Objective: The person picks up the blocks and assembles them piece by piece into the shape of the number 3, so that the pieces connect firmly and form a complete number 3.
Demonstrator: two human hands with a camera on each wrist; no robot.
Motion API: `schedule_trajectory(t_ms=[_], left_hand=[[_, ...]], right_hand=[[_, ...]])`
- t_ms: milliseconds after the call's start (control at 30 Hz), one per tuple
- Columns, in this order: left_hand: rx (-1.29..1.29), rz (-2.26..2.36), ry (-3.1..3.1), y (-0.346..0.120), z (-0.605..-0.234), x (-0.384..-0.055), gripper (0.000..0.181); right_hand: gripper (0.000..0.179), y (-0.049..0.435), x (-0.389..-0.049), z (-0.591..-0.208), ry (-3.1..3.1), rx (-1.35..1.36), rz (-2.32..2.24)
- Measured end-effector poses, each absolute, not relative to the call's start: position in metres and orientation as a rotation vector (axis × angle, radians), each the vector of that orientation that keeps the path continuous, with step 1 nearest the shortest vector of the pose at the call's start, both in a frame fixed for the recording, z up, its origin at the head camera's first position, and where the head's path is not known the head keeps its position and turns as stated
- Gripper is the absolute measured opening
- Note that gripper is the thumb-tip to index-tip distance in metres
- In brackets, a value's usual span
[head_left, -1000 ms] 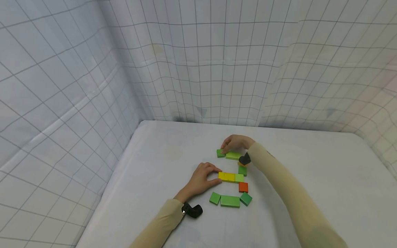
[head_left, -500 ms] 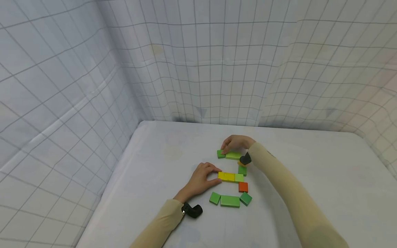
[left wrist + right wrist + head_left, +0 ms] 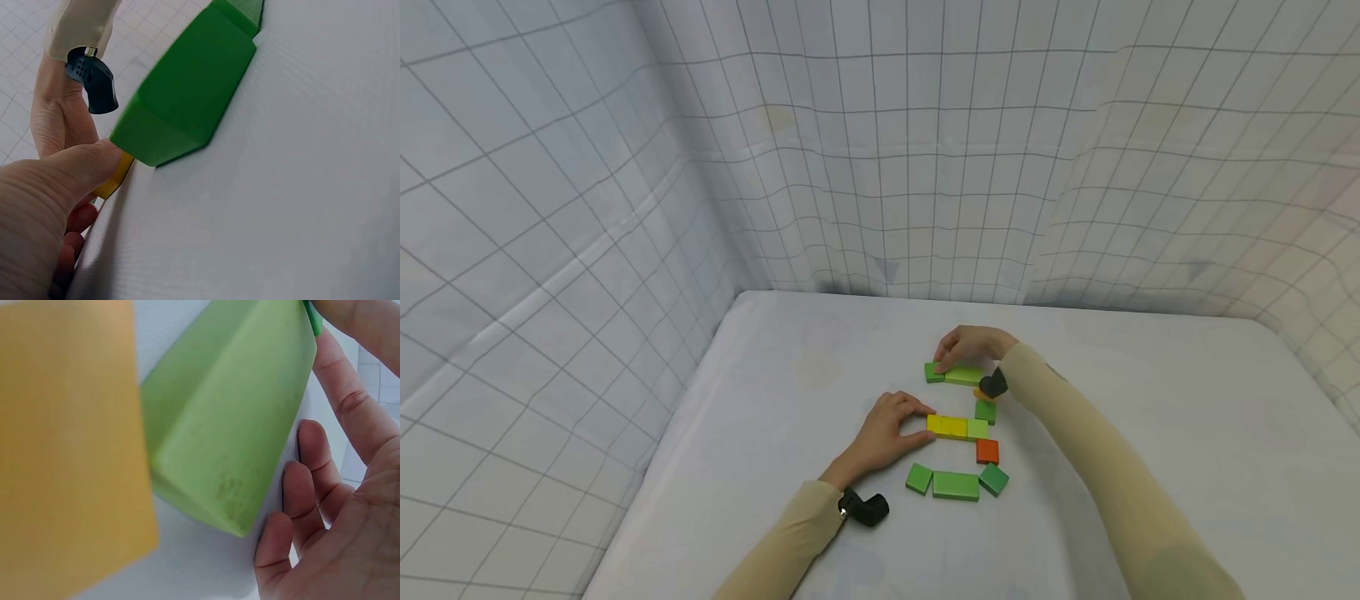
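On the white table, small and long blocks lie in a shape like a 3. My left hand (image 3: 880, 437) pinches the left end of the yellow block pair (image 3: 947, 427) between thumb and index finger. A light green block (image 3: 977, 429) touches the pair's right end. At the top row, my right hand (image 3: 972, 343) pinches a small green block (image 3: 931, 376) by its sides. That block meets a long lime block (image 3: 962, 377), whose face fills much of the right wrist view. An orange block (image 3: 981, 396) is partly hidden by the right wrist camera.
Down the right side lie a green block (image 3: 986, 412), a red block (image 3: 987, 452) and a turned green block (image 3: 993, 479). The bottom row has a long green block (image 3: 956, 486) and a tilted small green one (image 3: 919, 478). Grid-patterned cloth walls (image 3: 887, 183) stand behind and at left.
The small green block in my right hand has shifted slightly right, closing the narrow gap to the long lime block. My left hand stays in place.
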State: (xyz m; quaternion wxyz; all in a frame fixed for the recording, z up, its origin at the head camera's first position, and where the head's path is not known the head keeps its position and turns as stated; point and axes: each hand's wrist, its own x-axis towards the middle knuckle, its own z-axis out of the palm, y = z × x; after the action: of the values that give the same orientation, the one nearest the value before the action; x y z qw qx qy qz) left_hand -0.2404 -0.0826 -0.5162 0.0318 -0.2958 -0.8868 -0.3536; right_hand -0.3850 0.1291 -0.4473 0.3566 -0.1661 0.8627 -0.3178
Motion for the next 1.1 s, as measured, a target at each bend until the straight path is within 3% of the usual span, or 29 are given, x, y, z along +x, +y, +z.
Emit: schedule_trajectory(t_ms=[400, 600, 767, 1100], left_hand=[[-0.908, -1.089, -2.738, -0.082, -0.515, -0.239, 0.032], [-0.905, -1.088, -2.737, -0.082, -0.515, -0.239, 0.032], [-0.906, -1.084, -2.754, -0.082, -0.514, -0.238, 0.033], [-0.901, -1.055, -2.745, -0.084, -0.515, -0.24, 0.033]], right_hand=[[0.022, 0.131, -0.385, -0.449, 2.22, -0.445, -0.834], [0.034, 0.14, -0.391, -0.455, 2.212, -0.481, -0.856], [0.05, 0.163, -0.389, -0.459, 2.157, -0.446, -0.941], [0.055, 0.222, -0.37, -0.458, 2.152, -0.365, -0.96]])
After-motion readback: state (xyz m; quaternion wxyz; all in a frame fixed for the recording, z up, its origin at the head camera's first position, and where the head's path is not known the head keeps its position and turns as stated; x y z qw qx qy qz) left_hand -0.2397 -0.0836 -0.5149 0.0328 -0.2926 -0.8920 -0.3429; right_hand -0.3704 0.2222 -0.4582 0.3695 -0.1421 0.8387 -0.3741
